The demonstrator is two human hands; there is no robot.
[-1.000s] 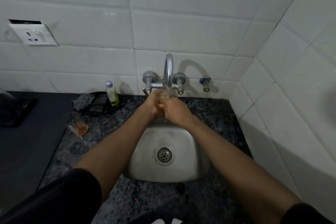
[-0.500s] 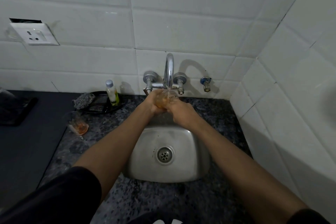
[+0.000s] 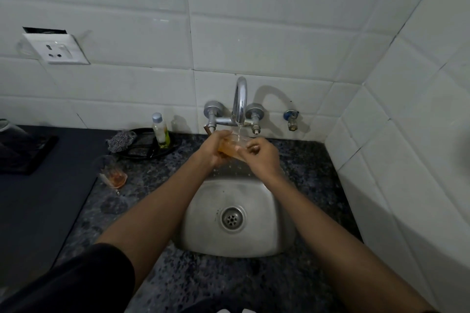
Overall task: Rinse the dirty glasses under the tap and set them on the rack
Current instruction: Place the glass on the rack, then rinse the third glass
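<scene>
**Glass under the stream, both hands on it**

You hold one glass between your hands, right under the tap with water running into it — amber liquid inside. Your left hand wraps its side; your right hand pinches the opposite side. Its mouth tilts up toward the spout. A second dirty glass waits on the counter — nearer your left hand. No rack shows.
</scene>
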